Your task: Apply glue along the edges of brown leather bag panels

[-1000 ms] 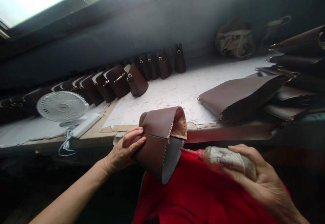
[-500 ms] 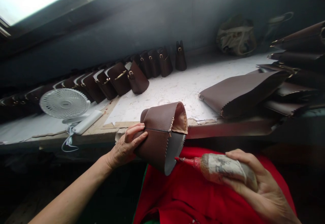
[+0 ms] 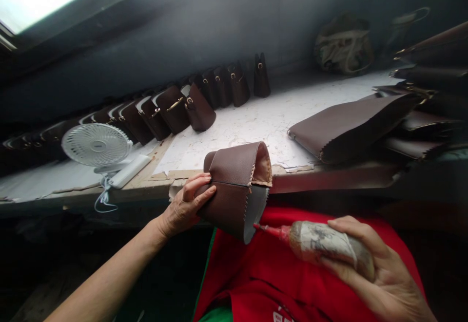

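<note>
My left hand [image 3: 188, 204] grips a brown leather bag piece [image 3: 230, 176] from its left end, thumb and fingers closed on it. The piece lies tilted on its side, its open end with zigzag-cut edges facing right and showing tan lining and a grey inner face. My right hand [image 3: 380, 268] is wrapped round a worn glue bottle [image 3: 325, 244] with a stained label and a red nozzle. The nozzle's tip points left, at the lower rim of the bag's open end; whether it touches cannot be made out.
On the white-covered table [image 3: 248, 127] stand rows of brown bags [image 3: 199, 110] with gold buckles. A white fan [image 3: 97, 144] sits at the left near the table edge, its cable hanging over. Flat brown bag pieces [image 3: 351, 122] are piled at the right. A red apron [image 3: 278, 268] covers my lap.
Both hands stay closed on the bag piece and the bottle. The bag's open end has shifted slightly up and right, and the nozzle remains close to its lower rim. The view has shifted slightly.
</note>
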A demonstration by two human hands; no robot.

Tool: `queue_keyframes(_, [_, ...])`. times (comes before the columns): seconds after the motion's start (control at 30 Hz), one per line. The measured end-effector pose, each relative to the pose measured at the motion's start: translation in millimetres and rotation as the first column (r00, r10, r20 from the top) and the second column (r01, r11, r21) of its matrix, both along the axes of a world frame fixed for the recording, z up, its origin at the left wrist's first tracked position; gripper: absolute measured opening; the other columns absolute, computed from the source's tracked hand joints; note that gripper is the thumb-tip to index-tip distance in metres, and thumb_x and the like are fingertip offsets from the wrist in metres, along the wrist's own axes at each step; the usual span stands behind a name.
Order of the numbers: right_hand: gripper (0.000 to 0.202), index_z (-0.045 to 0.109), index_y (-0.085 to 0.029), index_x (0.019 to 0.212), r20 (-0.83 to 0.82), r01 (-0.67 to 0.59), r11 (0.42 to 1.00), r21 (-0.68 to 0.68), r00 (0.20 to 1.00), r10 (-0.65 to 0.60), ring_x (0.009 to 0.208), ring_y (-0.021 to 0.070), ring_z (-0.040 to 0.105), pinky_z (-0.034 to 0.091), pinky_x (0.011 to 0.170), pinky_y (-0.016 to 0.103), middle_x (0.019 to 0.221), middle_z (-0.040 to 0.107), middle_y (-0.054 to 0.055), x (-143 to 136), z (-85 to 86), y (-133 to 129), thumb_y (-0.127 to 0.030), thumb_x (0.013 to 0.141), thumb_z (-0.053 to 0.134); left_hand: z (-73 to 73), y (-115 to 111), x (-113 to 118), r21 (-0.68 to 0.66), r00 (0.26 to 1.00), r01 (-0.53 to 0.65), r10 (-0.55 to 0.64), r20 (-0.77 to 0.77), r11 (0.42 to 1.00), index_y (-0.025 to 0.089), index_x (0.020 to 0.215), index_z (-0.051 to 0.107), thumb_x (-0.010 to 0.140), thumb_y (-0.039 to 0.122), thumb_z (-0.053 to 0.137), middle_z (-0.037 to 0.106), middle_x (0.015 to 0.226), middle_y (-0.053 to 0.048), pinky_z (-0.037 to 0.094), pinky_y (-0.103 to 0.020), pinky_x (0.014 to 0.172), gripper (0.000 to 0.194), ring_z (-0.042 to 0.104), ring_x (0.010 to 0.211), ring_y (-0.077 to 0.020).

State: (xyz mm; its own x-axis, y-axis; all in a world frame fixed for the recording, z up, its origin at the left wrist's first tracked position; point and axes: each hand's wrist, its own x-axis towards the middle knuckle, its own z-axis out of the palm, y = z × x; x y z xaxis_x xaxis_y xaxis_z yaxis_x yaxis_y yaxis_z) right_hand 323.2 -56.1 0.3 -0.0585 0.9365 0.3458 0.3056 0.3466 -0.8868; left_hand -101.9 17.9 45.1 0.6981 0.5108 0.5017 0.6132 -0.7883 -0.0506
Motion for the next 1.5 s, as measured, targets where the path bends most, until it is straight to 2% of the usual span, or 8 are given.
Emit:
queue_keyframes(0.23, [0.033, 0.065, -0.031, 0.121, 0.044, 0.019, 0.999, 0.036, 0.999, -0.021, 0.084, 0.0165, 0.076, 0.062, 0.071, 0.016, 0.111, 0.071, 0.002, -1, 5.5, -6, -0.036, 0.092, 0.079, -5.0, -1, -1, 0.018, 1.000, -0.002, 0.002, -0.002, 1.000, 0.027, 0.169, 0.028, 0.077, -0.004, 0.065, 0.044, 0.147, -0.019, 0.054, -0.066, 0.114, 0.104, 0.045, 0.148, -0.0404])
queue_keyframes(0.37, [0.034, 0.064, -0.032, 0.124, 0.073, -0.078, 0.997, 0.029, 0.994, 0.075, 0.088, 0.0172, 0.078, 0.063, 0.074, 0.017, 0.114, 0.072, 0.001, 0, 8.1, -7, -0.037, 0.093, 0.077, -7.1, -3, -4, 0.020, 1.000, -0.007, 0.008, -0.030, 1.000, 0.028, 0.168, 0.028, 0.075, -0.005, 0.066, 0.044, 0.146, -0.018, 0.054, -0.066, 0.114, 0.106, 0.045, 0.148, -0.0410])
queue_keyframes(0.5, [0.032, 0.062, -0.032, 0.123, 0.100, -0.020, 0.998, 0.062, 0.995, 0.013, 0.085, 0.0157, 0.075, 0.061, 0.074, 0.017, 0.109, 0.071, 0.001, -1, 11.2, -5, -0.035, 0.095, 0.076, -9.5, -3, -4, 0.042, 0.999, -0.030, 0.032, -0.027, 0.999, 0.031, 0.168, 0.028, 0.076, -0.003, 0.067, 0.046, 0.145, -0.017, 0.056, -0.063, 0.112, 0.105, 0.047, 0.146, -0.0402])
queue_keyframes(0.67, [0.034, 0.060, -0.032, 0.126, 0.111, -0.099, 0.994, 0.049, 0.989, 0.093, 0.087, 0.0164, 0.075, 0.061, 0.073, 0.017, 0.111, 0.070, 0.001, 2, 12.2, -5, -0.035, 0.096, 0.075, -9.9, -4, -3, 0.063, 0.998, -0.054, 0.055, -0.010, 0.997, 0.034, 0.168, 0.027, 0.081, 0.002, 0.066, 0.047, 0.144, -0.015, 0.057, -0.061, 0.111, 0.100, 0.049, 0.145, -0.0378])
queue_keyframes(0.9, [0.033, 0.059, -0.030, 0.127, 0.117, -0.072, 0.993, 0.098, 0.991, 0.060, 0.093, 0.0180, 0.073, 0.060, 0.074, 0.019, 0.115, 0.067, 0.005, 2, 8.8, 1, -0.032, 0.097, 0.074, -6.4, -4, 2, 0.080, 0.999, -0.051, 0.051, 0.004, 0.995, 0.030, 0.170, 0.024, 0.081, 0.000, 0.067, 0.047, 0.142, -0.017, 0.059, -0.061, 0.110, 0.103, 0.050, 0.144, -0.0381])
queue_keyframes(1.13, [0.033, 0.062, -0.028, 0.122, 0.063, 0.092, 0.984, 0.152, 0.993, -0.102, 0.080, 0.0165, 0.069, 0.059, 0.069, 0.023, 0.102, 0.067, 0.002, -1, 8.4, 21, -0.030, 0.094, 0.078, -10.4, -7, 5, 0.058, 0.994, -0.088, 0.084, 0.064, 0.994, 0.031, 0.170, 0.024, 0.082, 0.003, 0.070, 0.044, 0.144, -0.018, 0.059, -0.061, 0.109, 0.102, 0.049, 0.145, -0.0400])
queue_keyframes(1.3, [0.033, 0.063, -0.030, 0.123, 0.049, -0.017, 0.999, 0.045, 0.999, 0.015, 0.083, 0.0170, 0.075, 0.061, 0.068, 0.018, 0.110, 0.070, 0.003, 2, 10.0, 5, -0.037, 0.094, 0.077, -17.6, -9, 5, 0.136, 0.988, -0.127, 0.114, 0.106, 0.983, 0.034, 0.169, 0.024, 0.083, 0.007, 0.073, 0.045, 0.140, -0.016, 0.059, -0.061, 0.109, 0.103, 0.053, 0.140, -0.0381])
queue_keyframes(1.5, [0.031, 0.063, -0.033, 0.123, 0.091, -0.036, 0.997, 0.064, 0.995, 0.030, 0.085, 0.0164, 0.078, 0.062, 0.070, 0.014, 0.108, 0.072, 0.001, 3, 18.8, -7, -0.038, 0.095, 0.076, -25.6, -14, 10, 0.164, 0.976, -0.194, 0.174, 0.127, 0.967, 0.034, 0.169, 0.025, 0.080, 0.014, 0.078, 0.046, 0.137, -0.017, 0.060, -0.062, 0.105, 0.106, 0.056, 0.132, -0.0387])
